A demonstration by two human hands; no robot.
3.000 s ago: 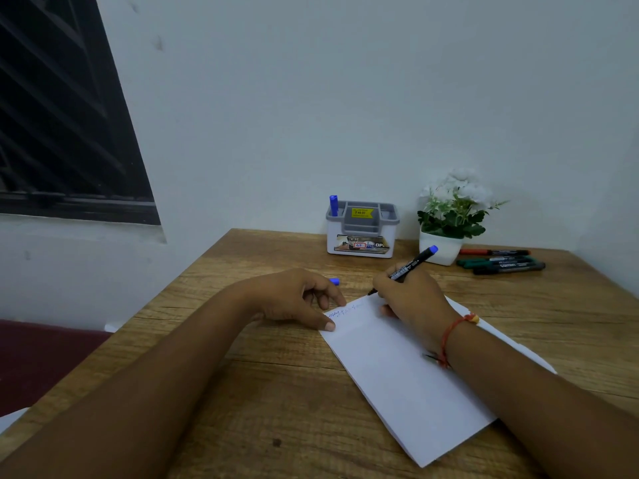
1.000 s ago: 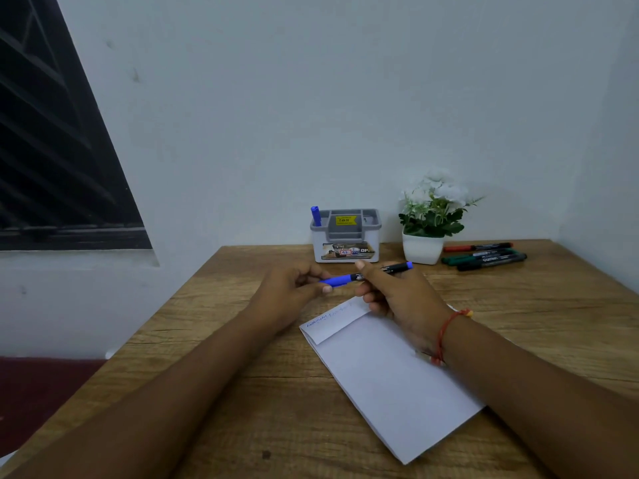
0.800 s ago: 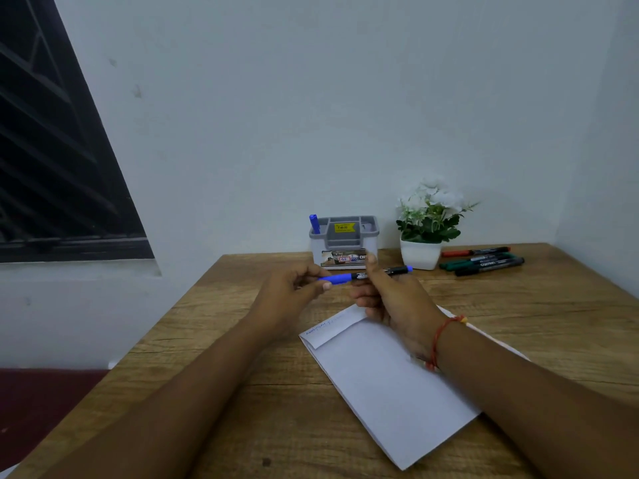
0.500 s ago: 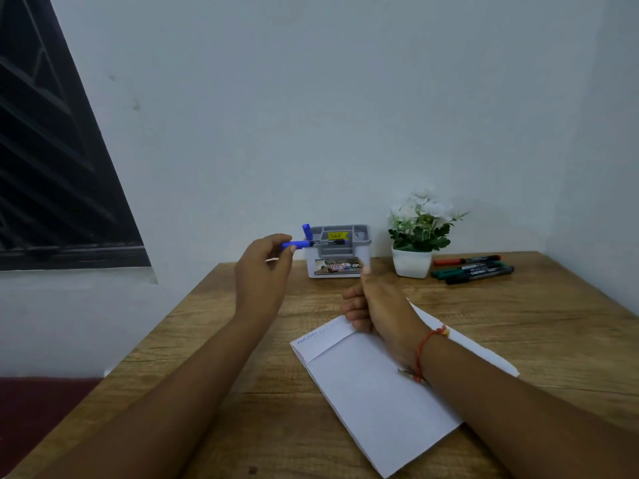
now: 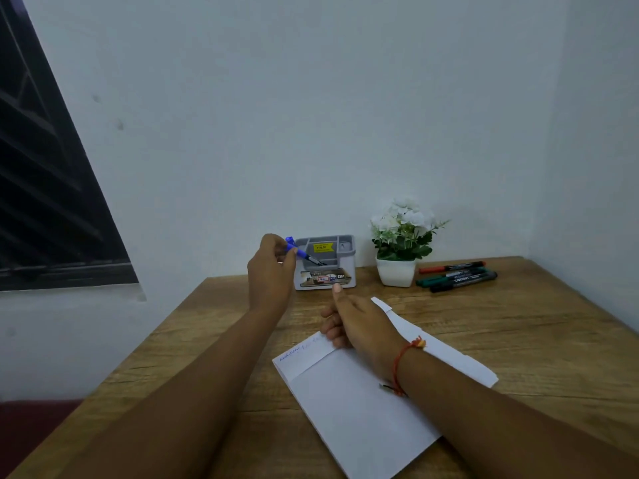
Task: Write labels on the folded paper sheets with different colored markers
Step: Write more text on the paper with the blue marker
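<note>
Left hand [image 5: 271, 271]: fingertips pinching the blue marker [image 5: 308, 257] near its capped end; raised off the table, just left of the holder.
Marker axis: slanted; blue end up at the fingers, black end down and right of the grip, over or just inside a slot of the holder [image 5: 326, 273]; contact impossible to tell.
Coming move, probably: drop into that slot; calls for tipping the axis more upright and easing the grip a little rightward.
Right hand [image 5: 358, 323]: below and right of the grip; fingers loosely curled, thumb out, holding nothing; resting on the sheet.
Sheet [image 5: 352, 402]: folded, flat on the table [image 5: 518, 340], nearer than the grip; blue writing on the folded strip, too small to read.
Other markers [image 5: 456, 274]: well right of the grip, past the plant [image 5: 401, 243]; side by side; nearer the right hand, so likelier its job to fetch the next colour.
</note>
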